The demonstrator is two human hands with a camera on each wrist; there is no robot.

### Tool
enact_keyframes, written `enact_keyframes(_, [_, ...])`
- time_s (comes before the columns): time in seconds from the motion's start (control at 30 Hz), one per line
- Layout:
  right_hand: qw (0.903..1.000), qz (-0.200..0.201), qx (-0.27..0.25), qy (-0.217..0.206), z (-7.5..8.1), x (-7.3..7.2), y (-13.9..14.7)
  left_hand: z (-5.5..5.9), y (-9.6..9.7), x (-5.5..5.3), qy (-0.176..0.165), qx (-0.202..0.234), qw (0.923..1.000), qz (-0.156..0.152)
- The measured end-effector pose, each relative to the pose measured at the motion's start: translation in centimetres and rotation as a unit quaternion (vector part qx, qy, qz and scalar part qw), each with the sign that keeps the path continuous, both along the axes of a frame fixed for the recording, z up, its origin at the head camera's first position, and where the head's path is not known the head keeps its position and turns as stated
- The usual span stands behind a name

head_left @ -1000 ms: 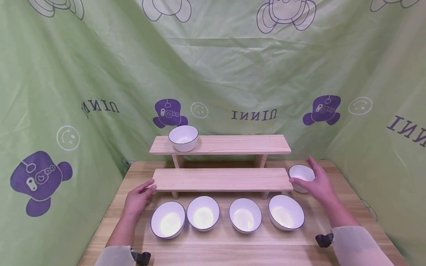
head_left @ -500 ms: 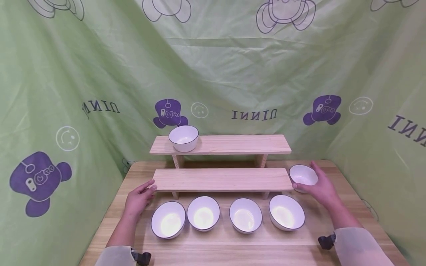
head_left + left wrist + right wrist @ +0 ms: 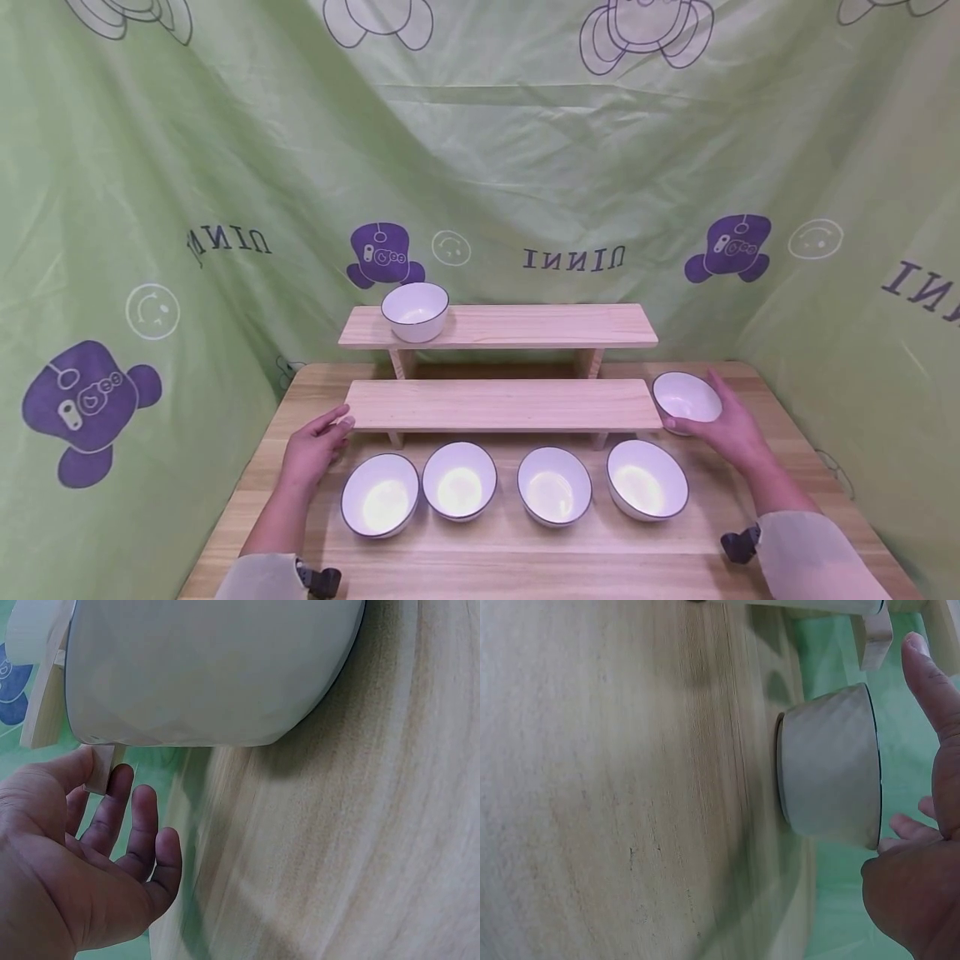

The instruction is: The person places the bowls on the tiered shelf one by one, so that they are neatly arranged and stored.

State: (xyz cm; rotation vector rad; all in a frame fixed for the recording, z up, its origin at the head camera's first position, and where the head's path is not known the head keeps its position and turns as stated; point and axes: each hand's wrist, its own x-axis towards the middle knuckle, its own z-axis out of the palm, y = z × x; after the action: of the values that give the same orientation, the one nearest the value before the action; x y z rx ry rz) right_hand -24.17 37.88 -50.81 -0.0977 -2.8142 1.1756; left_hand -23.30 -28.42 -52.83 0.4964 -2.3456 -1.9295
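Observation:
In the head view my left hand (image 3: 311, 450) is at the left end of the lower wooden shelf (image 3: 502, 406). The left wrist view shows that shelf end (image 3: 100, 769) between thumb and forefinger, the other fingers loosely bent. My right hand (image 3: 731, 427) is spread around the near right side of a white, dark-rimmed bowl (image 3: 684, 398), which stands on the table right of the shelf. Seen from the right wrist, its thumb (image 3: 928, 682) is stretched out apart from the bowl (image 3: 829, 765), while the other fingers are at the rim, partly hidden behind the palm.
Several matching bowls line the front of the shelf, from the leftmost bowl (image 3: 380, 496) to the rightmost bowl (image 3: 647, 481). Another bowl (image 3: 416, 312) sits on the upper shelf (image 3: 540, 325), towards its left end. A green printed curtain (image 3: 480, 167) hangs behind the wooden table (image 3: 525, 575).
My right hand has shifted a little right across the bowl, its thumb now lower and more of the bowl's inside showing. The left hand and the bowls have stayed put.

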Motion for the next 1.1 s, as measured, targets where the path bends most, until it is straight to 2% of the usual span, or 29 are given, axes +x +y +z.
enact_keyframes(0.23, [0.9998,0.003,-0.012,-0.018,-0.5,-0.3,0.5,0.0,0.0,-0.1,0.000,0.004,1.0000,-0.001])
enact_keyframes(0.8, [0.9995,0.023,-0.015,-0.016,-2.8,-1.4,1.6,-0.2,-0.2,-0.5,-0.014,0.022,0.9996,-0.009])
enact_keyframes(1.1, [0.9994,0.000,-0.003,-0.035,-2.8,-1.4,1.1,-0.1,-0.2,-0.3,-0.011,0.023,0.9996,-0.007])
